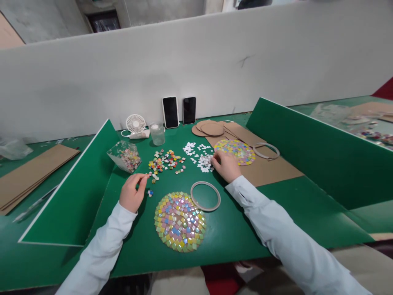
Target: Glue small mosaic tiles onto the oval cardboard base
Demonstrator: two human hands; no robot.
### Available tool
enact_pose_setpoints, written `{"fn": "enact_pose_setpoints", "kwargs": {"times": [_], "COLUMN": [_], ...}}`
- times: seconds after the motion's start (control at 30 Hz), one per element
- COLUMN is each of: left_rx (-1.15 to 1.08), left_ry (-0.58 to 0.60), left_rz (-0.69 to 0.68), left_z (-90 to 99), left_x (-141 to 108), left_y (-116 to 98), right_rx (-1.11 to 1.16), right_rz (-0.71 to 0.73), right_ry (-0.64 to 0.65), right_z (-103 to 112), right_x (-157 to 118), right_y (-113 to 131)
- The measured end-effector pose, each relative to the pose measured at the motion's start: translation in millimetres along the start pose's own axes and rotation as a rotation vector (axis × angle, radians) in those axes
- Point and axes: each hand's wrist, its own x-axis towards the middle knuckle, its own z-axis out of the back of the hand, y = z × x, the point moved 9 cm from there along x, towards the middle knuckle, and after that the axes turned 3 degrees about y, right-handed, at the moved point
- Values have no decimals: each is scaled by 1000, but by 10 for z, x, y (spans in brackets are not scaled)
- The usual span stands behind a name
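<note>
Head: green table (233, 241), pale partition (199, 61)

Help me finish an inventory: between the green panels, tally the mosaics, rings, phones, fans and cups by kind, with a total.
Mosaics: 2
Rings: 2
Phones: 2
Fan: 1
Cup: 1
Total: 8

At your twelve o'clock, a white partition (196, 61) backs the green table (230, 241). Beyond it, at eleven, a grey wall (49, 18) frames a dark opening (104, 21). Green dividers (310, 164) stand at your ten and two.
</note>
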Motion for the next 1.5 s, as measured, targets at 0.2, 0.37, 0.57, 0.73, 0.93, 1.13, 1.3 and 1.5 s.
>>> {"fn": "enact_pose_setpoints", "kwargs": {"times": [0.2,0.37,0.57,0.73,0.93,1.13,1.3,1.5], "left_rx": [249,323,301,219,55,146,222,288], "left_ry": [227,502,410,295,126,58,100,111], "left_rz": [-63,-50,-92,-65,5,-55,-42,-13], "left_z": [-181,-454,-440,-392,-324,-357,-487,-538], "left_x": [8,-108,-104,-65,-6,113,233,287], "left_y": [40,115,104,163,223,171,199,209], "right_rx": [-15,3,44,71,73,80,58,38], "right_rz": [-10,-8,5,-8,11,46,74,137], "right_ry": [-4,-20,-41,-34,-6,19,50,61], "right_z": [9,18,70,96,70,21,-16,-30], "right_x": [0,3,-5,-9,-7,-21,-34,-47], "right_y": [-7,-21,12,36,67,90,116,187]}}
